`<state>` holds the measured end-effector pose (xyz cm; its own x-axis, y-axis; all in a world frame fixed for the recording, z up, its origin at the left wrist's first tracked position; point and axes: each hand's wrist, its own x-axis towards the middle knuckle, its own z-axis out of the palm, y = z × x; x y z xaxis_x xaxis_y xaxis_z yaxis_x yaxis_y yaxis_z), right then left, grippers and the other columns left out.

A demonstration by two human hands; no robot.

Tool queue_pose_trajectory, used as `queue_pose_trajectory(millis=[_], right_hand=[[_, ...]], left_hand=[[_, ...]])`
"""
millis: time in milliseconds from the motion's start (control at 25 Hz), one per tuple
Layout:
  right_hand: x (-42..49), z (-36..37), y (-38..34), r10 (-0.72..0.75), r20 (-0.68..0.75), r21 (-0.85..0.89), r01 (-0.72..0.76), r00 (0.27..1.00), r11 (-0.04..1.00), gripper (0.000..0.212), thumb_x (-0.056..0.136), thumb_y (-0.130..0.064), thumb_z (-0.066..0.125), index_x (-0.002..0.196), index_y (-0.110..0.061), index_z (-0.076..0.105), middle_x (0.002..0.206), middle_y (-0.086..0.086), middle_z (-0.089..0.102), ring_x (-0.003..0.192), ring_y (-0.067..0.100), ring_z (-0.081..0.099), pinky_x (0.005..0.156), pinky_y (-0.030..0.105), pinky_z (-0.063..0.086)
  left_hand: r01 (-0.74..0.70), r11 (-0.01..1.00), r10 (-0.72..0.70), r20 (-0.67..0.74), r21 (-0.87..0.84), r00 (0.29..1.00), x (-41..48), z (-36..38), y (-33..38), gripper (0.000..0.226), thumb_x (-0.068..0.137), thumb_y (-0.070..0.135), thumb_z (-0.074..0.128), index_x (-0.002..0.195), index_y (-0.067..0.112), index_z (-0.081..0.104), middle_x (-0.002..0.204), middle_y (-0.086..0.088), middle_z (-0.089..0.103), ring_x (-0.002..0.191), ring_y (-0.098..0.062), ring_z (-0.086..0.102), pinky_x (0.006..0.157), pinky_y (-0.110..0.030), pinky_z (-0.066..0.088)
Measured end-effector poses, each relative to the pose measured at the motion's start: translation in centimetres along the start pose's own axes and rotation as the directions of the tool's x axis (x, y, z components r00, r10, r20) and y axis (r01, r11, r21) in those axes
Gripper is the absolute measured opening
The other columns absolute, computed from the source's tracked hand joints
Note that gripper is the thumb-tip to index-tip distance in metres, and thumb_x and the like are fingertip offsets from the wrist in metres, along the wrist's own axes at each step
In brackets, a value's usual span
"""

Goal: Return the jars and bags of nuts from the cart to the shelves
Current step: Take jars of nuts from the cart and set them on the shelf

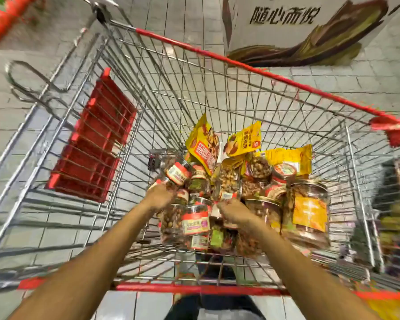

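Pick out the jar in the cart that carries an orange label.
The big clear jar at the pile's right edge, right of the right hand; the others show red, white or green labels.

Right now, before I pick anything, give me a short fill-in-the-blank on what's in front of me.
1. The jars lie piled in a wire ____.
2. The bags behind them are mostly ____.
3. The plastic flap on the left is ____.
Missing words: cart; yellow; red.
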<state>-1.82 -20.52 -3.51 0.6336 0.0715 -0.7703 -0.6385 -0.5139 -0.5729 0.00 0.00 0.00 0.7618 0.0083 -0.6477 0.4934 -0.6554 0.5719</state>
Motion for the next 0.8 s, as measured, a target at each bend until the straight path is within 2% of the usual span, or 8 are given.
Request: queue_pose_trajectory(millis=[80,120,200,400,520,600,680,800], right_hand=[[3.7,1.7,0.2,0.072,0.081,-0.033,-0.069,0.994,0.997,0.038,0.094,-0.039,0.05,0.099,-0.004,0.063,0.095,0.007,0.062,0.087,0.018,0.057,0.076,0.017,0.044],[5.1,2.9,0.8,0.146,0.153,-0.033,-0.143,0.977,0.989,0.058,0.091,-0.048,0.051,0.125,-0.001,0.052,0.122,0.008,0.058,0.11,0.023,0.055,0.095,0.025,0.043],[5.9,5.6,1.7,0.156,0.224,-0.018,-0.156,0.962,0.988,0.09,0.083,-0.058,0.055,0.146,-0.003,0.021,0.146,0.008,0.039,0.131,0.026,0.041,0.111,0.036,0.032],[7.7,10.4,3.3,0.224,-0.073,0.074,-0.219,0.972,0.973,0.118,0.067,-0.058,0.074,0.148,-0.009,0.005,0.148,0.01,0.03,0.136,0.026,0.027,0.11,0.032,0.026],[8.8,9.7,4.2,0.236,-0.02,0.192,-0.227,0.972,0.955,0.084,0.071,-0.054,0.072,0.139,-0.021,0.035,0.129,0.0,0.051,0.111,-0.001,0.05,0.091,0.009,0.036],[10.0,8.4,4.8,0.263,0.085,0.381,-0.275,0.961,0.883,0.066,0.077,-0.043,0.071,0.133,-0.019,0.045,0.114,0.001,0.06,0.102,0.003,0.059,0.083,0.009,0.046],[10.3,6.8,4.7,0.323,0.131,0.409,-0.348,0.937,0.844,0.075,0.08,-0.046,0.066,0.139,-0.007,0.039,0.11,0.004,0.054,0.108,0.023,0.057,0.084,0.024,0.051],[9.0,3.3,2.5,0.271,0.076,0.478,-0.274,0.96,0.835,0.065,0.081,-0.044,0.065,0.132,-0.007,0.046,0.111,-0.001,0.059,0.109,0.025,0.055,0.091,0.027,0.049]], left_hand=[[0.065,0.998,-0.065,-0.011,0.001,0.998,3.5,0.2,-1.5,0.031,0.097,0.025,0.048,0.121,0.006,0.057,0.124,-0.019,0.059,0.109,-0.027,0.056,0.09,-0.032,0.045],[0.141,0.99,-0.141,-0.003,0.005,0.99,4.9,0.6,-3.2,0.033,0.099,0.026,0.043,0.122,0.005,0.055,0.126,-0.018,0.057,0.112,-0.028,0.055,0.094,-0.034,0.045],[0.254,0.965,-0.256,0.041,0.059,0.966,6.2,1.9,-6.3,0.035,0.101,0.023,0.036,0.124,0.001,0.051,0.126,-0.016,0.055,0.118,-0.032,0.052,0.098,-0.036,0.042],[0.355,0.886,-0.396,-0.086,-0.299,0.914,8.4,7.7,-10.1,0.038,0.092,0.015,0.058,0.126,-0.002,0.051,0.127,-0.02,0.057,0.116,-0.03,0.056,0.097,-0.033,0.044],[0.227,0.861,-0.304,-0.102,-0.456,0.947,8.9,8.9,-9.8,0.038,0.087,0.011,0.063,0.123,0.007,0.052,0.124,-0.008,0.059,0.109,-0.016,0.055,0.081,-0.003,0.041],[0.246,0.854,-0.329,-0.108,-0.458,0.938,9.3,9.2,-9.4,0.038,0.087,0.015,0.065,0.123,0.007,0.055,0.124,-0.009,0.059,0.108,-0.013,0.054,0.07,0.008,0.032],[0.342,0.845,-0.422,-0.121,-0.411,0.898,9.0,8.9,-8.2,0.042,0.087,0.026,0.065,0.123,0.004,0.058,0.122,-0.012,0.062,0.107,-0.016,0.057,0.074,0.0,0.031],[0.354,0.785,-0.382,0.053,-0.508,0.923,8.1,6.6,-5.3,0.043,0.087,0.032,0.063,0.122,0.007,0.057,0.1,-0.001,0.073,0.084,-0.008,0.068,0.074,-0.018,0.051]])
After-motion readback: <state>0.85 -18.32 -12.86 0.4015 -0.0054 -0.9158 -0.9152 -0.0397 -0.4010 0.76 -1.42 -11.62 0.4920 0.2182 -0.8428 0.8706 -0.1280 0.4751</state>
